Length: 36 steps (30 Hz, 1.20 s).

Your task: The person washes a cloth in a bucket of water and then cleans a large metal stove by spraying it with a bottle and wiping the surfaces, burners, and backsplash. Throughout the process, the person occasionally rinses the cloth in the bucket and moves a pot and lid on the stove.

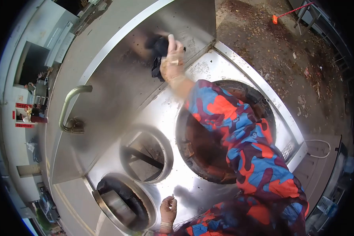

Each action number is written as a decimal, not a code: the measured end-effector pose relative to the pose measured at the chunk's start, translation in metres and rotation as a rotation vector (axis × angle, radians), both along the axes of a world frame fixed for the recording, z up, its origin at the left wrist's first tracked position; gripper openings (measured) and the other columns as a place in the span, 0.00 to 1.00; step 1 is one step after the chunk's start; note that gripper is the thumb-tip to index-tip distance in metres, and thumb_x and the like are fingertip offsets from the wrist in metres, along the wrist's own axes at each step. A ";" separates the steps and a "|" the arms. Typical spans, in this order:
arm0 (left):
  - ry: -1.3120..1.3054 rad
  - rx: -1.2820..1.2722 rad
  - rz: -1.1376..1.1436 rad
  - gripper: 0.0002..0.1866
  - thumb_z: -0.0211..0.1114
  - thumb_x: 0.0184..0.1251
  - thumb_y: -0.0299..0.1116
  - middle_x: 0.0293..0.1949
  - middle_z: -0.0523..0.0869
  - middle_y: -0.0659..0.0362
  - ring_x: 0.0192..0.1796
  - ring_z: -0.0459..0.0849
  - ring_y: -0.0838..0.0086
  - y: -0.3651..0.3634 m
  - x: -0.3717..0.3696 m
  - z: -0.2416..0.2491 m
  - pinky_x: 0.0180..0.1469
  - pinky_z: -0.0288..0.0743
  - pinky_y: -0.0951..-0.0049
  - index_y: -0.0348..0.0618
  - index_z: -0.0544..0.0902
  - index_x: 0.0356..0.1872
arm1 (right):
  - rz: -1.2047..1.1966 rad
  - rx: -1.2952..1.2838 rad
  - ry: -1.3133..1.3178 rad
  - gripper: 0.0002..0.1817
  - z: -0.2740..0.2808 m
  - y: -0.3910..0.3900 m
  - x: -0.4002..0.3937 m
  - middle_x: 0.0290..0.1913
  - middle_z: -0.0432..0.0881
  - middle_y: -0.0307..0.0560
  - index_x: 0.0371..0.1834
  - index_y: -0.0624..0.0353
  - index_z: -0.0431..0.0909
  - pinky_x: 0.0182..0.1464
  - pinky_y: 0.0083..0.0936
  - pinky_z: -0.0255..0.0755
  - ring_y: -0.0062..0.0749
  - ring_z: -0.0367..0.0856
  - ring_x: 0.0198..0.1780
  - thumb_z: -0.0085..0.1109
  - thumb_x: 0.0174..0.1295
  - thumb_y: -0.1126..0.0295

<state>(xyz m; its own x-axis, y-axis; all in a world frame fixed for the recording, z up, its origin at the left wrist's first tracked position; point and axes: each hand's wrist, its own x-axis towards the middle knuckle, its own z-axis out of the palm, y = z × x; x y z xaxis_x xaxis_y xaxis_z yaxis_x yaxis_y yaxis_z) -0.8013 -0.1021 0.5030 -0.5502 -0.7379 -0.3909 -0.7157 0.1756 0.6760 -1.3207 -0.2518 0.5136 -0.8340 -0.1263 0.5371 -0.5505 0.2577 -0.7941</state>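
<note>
My right hand (174, 65), in a thin see-through glove, presses a crumpled black cloth (157, 69) against the upright metal back panel (114, 74) of a steel stove. Its fingers are closed on the cloth. Low in the view, my left hand (168, 210), also gloved, is held with curled fingers over the stove's front edge; a small pale tip shows at its fingers, too small to name. Between the hands lies the bright steel top (204, 69), with a large sooty burner opening (208, 149) under my right sleeve and a smaller round opening (146, 154).
A metal pot ring with a dark inside (139, 204) sits at the stove's lower left. A curved tap (69, 102) rises at the back panel. Leaf-strewn ground (279, 59) and an orange-headed tool (275, 19) lie beyond. A plastic bottle (326, 205) is at the right.
</note>
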 end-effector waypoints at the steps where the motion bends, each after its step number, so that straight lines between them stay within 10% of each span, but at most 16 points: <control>1: -0.007 0.026 0.029 0.11 0.66 0.61 0.29 0.29 0.81 0.60 0.29 0.77 0.80 -0.001 0.013 -0.006 0.32 0.73 0.78 0.36 0.79 0.42 | -0.118 0.002 0.024 0.39 0.003 0.013 -0.033 0.58 0.62 0.60 0.69 0.58 0.54 0.59 0.40 0.65 0.56 0.66 0.57 0.56 0.50 0.79; 8: -0.004 0.109 0.141 0.11 0.66 0.62 0.29 0.30 0.81 0.61 0.31 0.77 0.80 0.017 0.043 -0.018 0.33 0.74 0.77 0.36 0.79 0.43 | -0.499 0.109 -0.586 0.29 0.021 0.032 -0.125 0.55 0.70 0.51 0.62 0.56 0.63 0.53 0.37 0.78 0.51 0.79 0.51 0.61 0.56 0.73; 15: 0.008 0.081 0.098 0.11 0.65 0.62 0.29 0.32 0.82 0.58 0.31 0.78 0.78 0.017 0.033 -0.014 0.33 0.74 0.77 0.37 0.80 0.44 | -0.093 0.221 0.214 0.36 0.010 -0.070 0.118 0.61 0.60 0.58 0.67 0.71 0.54 0.55 0.46 0.62 0.53 0.68 0.54 0.54 0.53 0.71; 20: -0.030 0.038 0.113 0.11 0.66 0.62 0.29 0.33 0.83 0.58 0.31 0.79 0.78 0.010 0.025 -0.001 0.33 0.74 0.77 0.36 0.80 0.44 | 0.521 0.401 0.667 0.24 0.007 -0.097 0.211 0.59 0.66 0.47 0.63 0.52 0.63 0.37 0.36 0.69 0.43 0.74 0.40 0.44 0.60 0.68; 24: 0.009 -0.001 0.110 0.11 0.66 0.62 0.29 0.33 0.82 0.57 0.31 0.79 0.77 0.006 0.039 -0.009 0.33 0.75 0.77 0.36 0.80 0.44 | 0.245 0.127 0.603 0.24 0.021 -0.087 0.156 0.57 0.66 0.45 0.61 0.50 0.65 0.35 0.39 0.69 0.46 0.73 0.37 0.48 0.57 0.70; 27: 0.008 0.021 0.117 0.11 0.66 0.62 0.29 0.32 0.82 0.57 0.31 0.80 0.77 0.008 0.043 -0.015 0.33 0.75 0.76 0.36 0.80 0.43 | -0.019 0.011 0.448 0.36 0.061 -0.052 0.073 0.57 0.65 0.53 0.62 0.59 0.63 0.54 0.47 0.61 0.46 0.69 0.54 0.60 0.44 0.74; 32: 0.043 0.050 0.082 0.11 0.66 0.62 0.29 0.33 0.83 0.56 0.31 0.81 0.76 0.017 0.040 -0.015 0.34 0.76 0.75 0.36 0.80 0.43 | -0.416 -0.077 -0.262 0.33 0.084 -0.025 -0.046 0.60 0.63 0.50 0.65 0.59 0.58 0.56 0.31 0.70 0.48 0.69 0.56 0.59 0.55 0.73; 36: 0.070 0.093 0.129 0.11 0.67 0.61 0.28 0.32 0.82 0.62 0.31 0.78 0.81 0.020 0.050 -0.028 0.34 0.73 0.80 0.37 0.80 0.44 | -0.369 -0.001 0.070 0.39 0.091 -0.059 0.036 0.64 0.58 0.51 0.68 0.65 0.54 0.61 0.42 0.59 0.43 0.65 0.62 0.60 0.51 0.70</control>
